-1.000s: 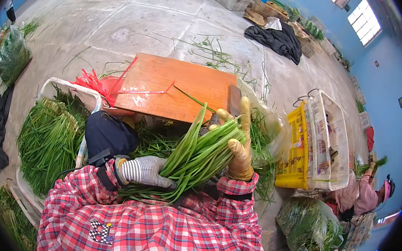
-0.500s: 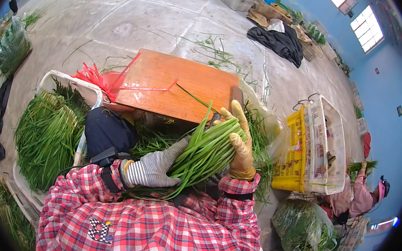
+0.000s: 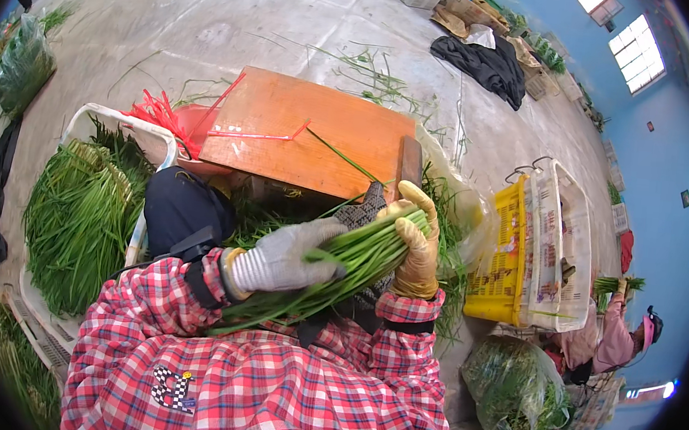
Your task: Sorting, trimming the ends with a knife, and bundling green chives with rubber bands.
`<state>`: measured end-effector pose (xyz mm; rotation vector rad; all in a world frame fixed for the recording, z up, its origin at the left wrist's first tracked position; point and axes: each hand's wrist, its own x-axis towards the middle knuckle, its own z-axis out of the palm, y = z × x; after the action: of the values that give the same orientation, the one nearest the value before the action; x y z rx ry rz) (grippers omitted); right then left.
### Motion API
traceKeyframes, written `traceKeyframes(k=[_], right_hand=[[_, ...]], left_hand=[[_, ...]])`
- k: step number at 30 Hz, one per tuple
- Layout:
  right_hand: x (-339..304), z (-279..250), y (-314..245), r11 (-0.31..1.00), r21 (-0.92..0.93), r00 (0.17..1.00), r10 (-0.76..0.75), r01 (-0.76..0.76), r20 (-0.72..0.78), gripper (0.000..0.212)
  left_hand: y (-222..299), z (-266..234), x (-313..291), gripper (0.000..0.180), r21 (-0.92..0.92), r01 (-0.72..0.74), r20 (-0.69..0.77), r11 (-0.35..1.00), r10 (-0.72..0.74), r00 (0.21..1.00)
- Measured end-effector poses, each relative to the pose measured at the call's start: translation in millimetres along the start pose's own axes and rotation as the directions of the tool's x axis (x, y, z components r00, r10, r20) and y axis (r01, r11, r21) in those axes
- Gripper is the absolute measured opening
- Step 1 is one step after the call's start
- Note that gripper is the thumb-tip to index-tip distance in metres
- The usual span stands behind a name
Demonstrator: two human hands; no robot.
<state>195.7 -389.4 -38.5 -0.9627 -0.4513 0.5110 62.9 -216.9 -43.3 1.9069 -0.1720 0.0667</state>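
A thick bunch of garlic chives [image 3: 370, 254] lies slantwise in front of my body, its cut ends up at the right and its leaves trailing toward my lap. My right hand [image 3: 417, 250], in a yellowish rubber glove, is closed round the stalk end. Lower on the leaves rests my left hand [image 3: 288, 255], in a grey-and-white knit glove, its fingers bent over the bunch and slightly blurred. Beyond the hands stands a wooden board [image 3: 310, 134] with a red tie [image 3: 257, 135] and one loose green stalk on it.
At left, a white crate [image 3: 172, 147] holds more chives [image 3: 81, 225]. Red ties [image 3: 158, 121] fill a reddish basin behind it. To the right stand a yellow crate [image 3: 495, 257], a white crate [image 3: 575, 251] and a bagged heap of greens [image 3: 514, 385]. Another person [image 3: 617, 333] works at far right.
My left hand has moved from beneath the bunch to over its leaves, and the bunch has tipped lower and flatter. My right hand still grips the stalk end.
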Motion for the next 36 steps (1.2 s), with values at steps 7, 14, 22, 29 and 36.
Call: traceKeyframes(k=[7, 14, 22, 29, 36], right_hand=[[-3.1, 2.6, -0.3, 0.999, -0.04, 1.0, 0.006, -0.006, -0.001, 0.064], [6.1, 11.6, 1.3, 0.992, -0.029, 0.986, 0.127, -0.125, 0.106, 0.084], [15.2, -3.9, 1.5, 0.991, 0.111, 0.997, 0.071, -0.074, 0.027, 0.077], [12.8, -72.8, 27.1, 0.95, 0.278, 0.99, 0.144, -0.14, 0.006, 0.079], [2.4, -71.3, 24.6, 0.961, 0.271, 0.968, 0.112, -0.048, -0.223, 0.08]], left_hand=[[-45.3, 23.1, 18.0, 0.025, -0.148, 0.15, -0.175, 0.977, -0.176, 0.969], [-47.9, 9.2, 24.2, 0.029, 0.019, 0.263, -0.023, 0.965, -0.262, 0.965], [-87.7, -8.8, 35.5, 0.028, -0.325, 0.161, 0.103, 0.932, -0.134, 0.986], [-184.5, -32.1, 114.8, 0.04, 0.208, 0.179, -0.208, 0.962, -0.135, 0.969], [-257.8, -25.4, 194.5, 0.056, 0.633, 0.286, -0.262, 0.72, -0.148, 0.954]])
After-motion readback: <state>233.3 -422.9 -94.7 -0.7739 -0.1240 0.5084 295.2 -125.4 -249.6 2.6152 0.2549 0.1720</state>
